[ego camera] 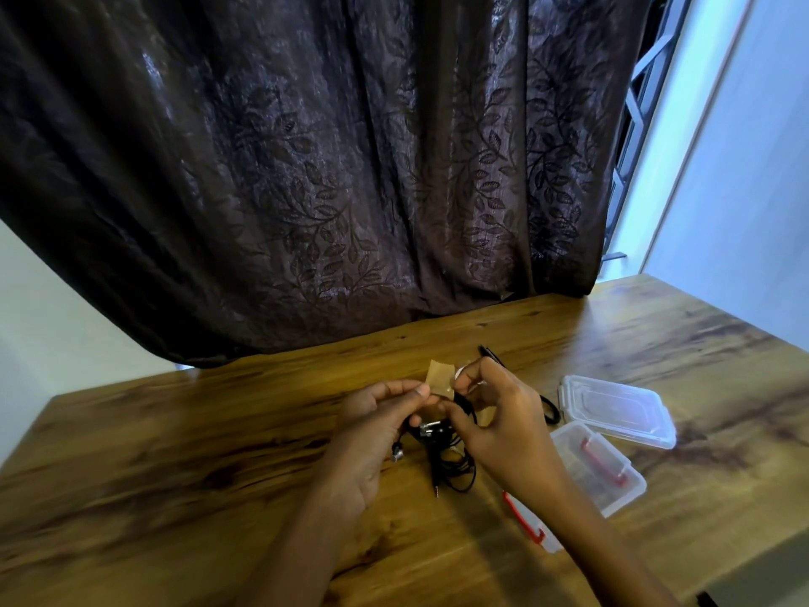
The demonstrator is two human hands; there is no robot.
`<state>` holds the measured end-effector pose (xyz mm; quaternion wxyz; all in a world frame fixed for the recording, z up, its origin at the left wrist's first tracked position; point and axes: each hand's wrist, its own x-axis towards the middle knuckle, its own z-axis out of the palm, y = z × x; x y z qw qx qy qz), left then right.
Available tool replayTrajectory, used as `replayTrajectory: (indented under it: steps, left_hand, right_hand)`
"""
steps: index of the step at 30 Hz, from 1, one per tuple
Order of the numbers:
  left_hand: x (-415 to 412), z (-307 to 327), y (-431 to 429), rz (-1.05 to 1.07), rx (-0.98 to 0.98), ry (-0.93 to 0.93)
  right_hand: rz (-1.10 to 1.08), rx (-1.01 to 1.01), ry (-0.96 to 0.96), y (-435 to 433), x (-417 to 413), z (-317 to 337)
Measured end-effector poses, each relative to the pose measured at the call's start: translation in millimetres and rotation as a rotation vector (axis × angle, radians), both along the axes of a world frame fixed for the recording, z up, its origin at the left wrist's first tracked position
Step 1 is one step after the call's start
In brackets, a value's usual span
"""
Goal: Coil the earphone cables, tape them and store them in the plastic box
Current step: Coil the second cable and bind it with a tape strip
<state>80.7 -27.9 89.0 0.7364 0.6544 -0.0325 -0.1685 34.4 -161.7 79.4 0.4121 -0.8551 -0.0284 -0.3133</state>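
Head view shows 2 bare hands working just above the middle of a wooden tabletop [219, 475]. The left hand [372, 431] has its thumb and fingers pinched together on the lower left edge of a small piece of brown tape [439, 378], which stands upright between the hands. The right hand [499, 422] has thumb and forefinger closed at the tape's right edge; whether they grip the tape itself or something pale just behind it cannot be told.

Below and between the hands hangs a black earphone cable [455, 470], loosely looped, with its plug [437, 490] pointing toward the tabletop's near edge. A metallic earbud [431, 430] sits in the bundle under the fingers, and another earbud [397, 456] dangles at the left, below the left palm. More black cable [549, 409] curves out from behind the right hand toward the right.

Toward the right edge of the tabletop lies a clear lid [617, 409], flat, with the open plastic box [599, 470] just beside it on the near side; the box has red latches. A red-trimmed clear part [525, 523] shows under the right forearm, near the box.

A dark leaf-patterned curtain [306, 168] hangs behind the far edge.
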Motion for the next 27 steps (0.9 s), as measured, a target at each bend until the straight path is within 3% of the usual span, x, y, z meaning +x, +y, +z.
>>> replayTrajectory:
  steps: [7,19,23,27]
  left_hand:
    - [-4,3,-2,0.077,-0.015,-0.031]
    - [-10,2,-3,0.131,-0.008,-0.281]
    - [-8,1,2,0.119,0.097,-0.413]
    - [-8,2,6,0.072,0.319,-0.588]
  right_hand:
    - [-0.028,-0.040,-0.009,5,-2,5]
    - [-0.083,-0.220,-0.066,13,4,-1]
    - [-0.089,-0.268,-0.044,12,6,-6]
    - [-0.095,-0.320,-0.004,12,6,-7]
